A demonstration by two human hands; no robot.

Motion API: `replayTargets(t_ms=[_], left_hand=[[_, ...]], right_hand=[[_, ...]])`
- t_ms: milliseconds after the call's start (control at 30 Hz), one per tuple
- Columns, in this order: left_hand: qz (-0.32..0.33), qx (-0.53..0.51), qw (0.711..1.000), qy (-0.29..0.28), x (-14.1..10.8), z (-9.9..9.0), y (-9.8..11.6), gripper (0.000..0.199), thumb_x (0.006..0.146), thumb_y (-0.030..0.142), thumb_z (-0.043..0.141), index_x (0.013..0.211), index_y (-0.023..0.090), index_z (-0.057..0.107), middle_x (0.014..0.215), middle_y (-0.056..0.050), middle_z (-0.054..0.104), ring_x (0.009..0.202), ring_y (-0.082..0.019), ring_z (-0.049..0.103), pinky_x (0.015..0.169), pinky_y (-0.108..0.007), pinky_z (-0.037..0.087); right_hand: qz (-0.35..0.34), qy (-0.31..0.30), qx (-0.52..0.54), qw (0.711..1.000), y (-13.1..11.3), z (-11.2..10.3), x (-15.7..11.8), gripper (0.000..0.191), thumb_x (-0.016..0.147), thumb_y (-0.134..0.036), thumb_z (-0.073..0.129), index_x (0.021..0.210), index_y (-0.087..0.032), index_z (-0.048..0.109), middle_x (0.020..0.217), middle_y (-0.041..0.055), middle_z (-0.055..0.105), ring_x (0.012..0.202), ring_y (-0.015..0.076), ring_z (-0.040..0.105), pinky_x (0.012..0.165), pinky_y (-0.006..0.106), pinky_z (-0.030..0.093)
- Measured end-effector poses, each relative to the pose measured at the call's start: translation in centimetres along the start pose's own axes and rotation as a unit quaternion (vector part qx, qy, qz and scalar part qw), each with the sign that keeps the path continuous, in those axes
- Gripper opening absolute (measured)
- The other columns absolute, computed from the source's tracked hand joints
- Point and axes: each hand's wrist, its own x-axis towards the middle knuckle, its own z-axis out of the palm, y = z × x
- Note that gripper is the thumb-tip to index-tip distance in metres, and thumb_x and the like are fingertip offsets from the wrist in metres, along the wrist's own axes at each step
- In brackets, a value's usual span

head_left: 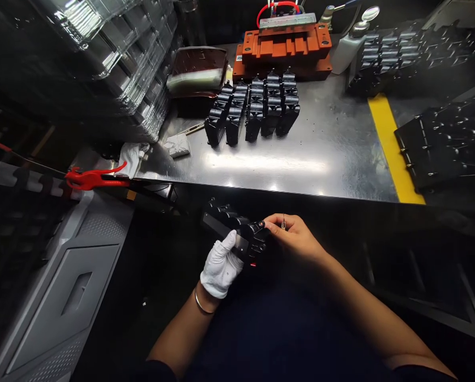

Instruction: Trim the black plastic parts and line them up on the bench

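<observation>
Keep the black part [241, 225] firm in the gloved left hand [220, 270], thumb pressed along the flat face, so as to pass no wobble to the right end. Work that end with the bare right hand [295, 233], using light, even fingertip pressure rather than a hard shove, and letting touch guide as much as sight. Best to hold the gloved fingers clear of the end being worked, without letting the grip slacken. With nothing but dark space below the part, safer perhaps to bring it over the bench [325, 138], just beyond it, against a drop.

Black part in mid-air, tilted, left end higher than right. Gloved hand below and on the near side of the part, closed around it: thumb on the flat face, other fingers largely hidden. Bare thumb and forefinger drawn narrow, tips pinching the part's right end. Impossible to tell about any small piece between those tips. Beside the bare fingers, right of the part, a slim shiny bit [284, 223], too small to identify. Beyond the part, similar black blocks [255, 114] standing in a row on the bench.
</observation>
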Motion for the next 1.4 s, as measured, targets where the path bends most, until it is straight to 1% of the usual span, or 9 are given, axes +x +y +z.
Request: replayTargets(t_ms=[167,333,500,667,767,867,1067,1200,1400], left_hand=[[0.016,-0.010,0.999,-0.028,0.3,-0.2,-0.1,0.035,0.098,0.014,0.037,0.123,0.013,0.062,0.091,-0.006,0.076,0.085,-0.012,0.072,0.087,-0.021,0.054],[-0.068,-0.064,0.995,-0.024,0.3,-0.2,0.1,0.042,0.101,0.016,0.026,0.126,0.012,0.060,0.087,-0.005,0.076,0.080,-0.008,0.072,0.082,-0.015,0.054],[-0.027,-0.096,0.995,0.005,0.4,0.0,0.8,0.044,0.102,0.016,0.025,0.110,0.013,0.068,0.082,-0.004,0.076,0.076,-0.007,0.072,0.078,-0.013,0.053],[-0.030,-0.024,0.999,0.003,-0.1,-1.2,2.4,0.036,0.096,0.008,0.038,0.084,0.012,0.072,0.077,-0.003,0.076,0.073,-0.009,0.072,0.078,-0.018,0.055],[0.020,0.073,0.995,-0.061,-0.4,-2.2,2.8,0.016,0.082,0.005,0.058,0.086,0.012,0.073,0.077,-0.004,0.075,0.072,-0.014,0.072,0.076,-0.024,0.057],[0.075,0.163,0.975,-0.129,-0.6,-2.9,2.7,0.023,0.073,0.014,0.071,0.096,0.010,0.073,0.082,-0.007,0.075,0.076,-0.021,0.072,0.076,-0.030,0.057],[0.099,0.184,0.965,-0.161,-0.4,-2.8,1.9,0.023,0.073,0.021,0.074,0.095,0.013,0.073,0.090,-0.008,0.075,0.082,-0.024,0.072,0.074,-0.030,0.057],[0.043,0.112,0.986,-0.114,-0.3,-2.0,1.1,0.008,0.079,0.017,0.068,0.083,0.012,0.074,0.088,-0.007,0.076,0.082,-0.018,0.072,0.081,-0.026,0.056],[-0.062,-0.013,0.998,-0.017,-0.6,-0.6,0.8,0.028,0.093,0.010,0.046,0.080,0.012,0.071,0.079,-0.004,0.075,0.072,-0.011,0.071,0.081,-0.021,0.054]], right_hand=[[-0.036,0.022,-0.068,0.997,0.0,-0.2,0.1,0.032,0.074,-0.048,0.072,0.075,-0.017,0.070,0.066,0.0025,0.065,0.060,0.0132,0.056,0.054,0.025,0.044],[-0.092,-0.003,-0.111,0.990,-0.3,-0.2,0.0,0.032,0.079,-0.048,0.067,0.070,-0.017,0.067,0.064,0.0019,0.062,0.058,0.0134,0.056,0.053,0.026,0.044],[-0.264,0.050,-0.275,0.923,0.5,0.1,0.4,0.023,0.089,-0.036,0.057,0.077,-0.020,0.066,0.068,0.0033,0.066,0.060,0.0139,0.058,0.056,0.026,0.045],[-0.162,0.033,-0.466,0.869,0.4,-0.8,1.7,0.027,0.093,-0.044,0.049,0.086,-0.020,0.062,0.075,0.0031,0.068,0.062,0.0158,0.060,0.055,0.026,0.040],[-0.221,-0.051,-0.455,0.861,-1.1,-0.9,1.6,0.039,0.099,-0.045,0.033,0.089,-0.019,0.059,0.077,0.0037,0.066,0.065,0.0141,0.060,0.059,0.025,0.042],[-0.339,-0.143,-0.420,0.830,-2.7,-0.4,1.0,0.052,0.095,-0.060,0.033,0.083,-0.017,0.059,0.070,0.0029,0.060,0.061,0.0123,0.055,0.056,0.023,0.039],[-0.441,-0.116,-0.415,0.787,-2.6,0.3,1.1,0.050,0.092,-0.057,0.046,0.062,-0.017,0.051,0.056,-0.0023,0.041,0.052,0.0094,0.037,0.048,0.023,0.026],[-0.449,-0.073,-0.428,0.781,-2.0,0.3,1.3,0.050,0.096,-0.051,0.042,0.059,-0.017,0.049,0.057,-0.0019,0.039,0.052,0.0095,0.036,0.048,0.024,0.026],[-0.436,-0.012,-0.474,0.765,-2.0,0.5,1.2,0.051,0.098,-0.050,0.036,0.062,-0.017,0.051,0.059,-0.0001,0.043,0.052,0.0101,0.039,0.048,0.023,0.027]])
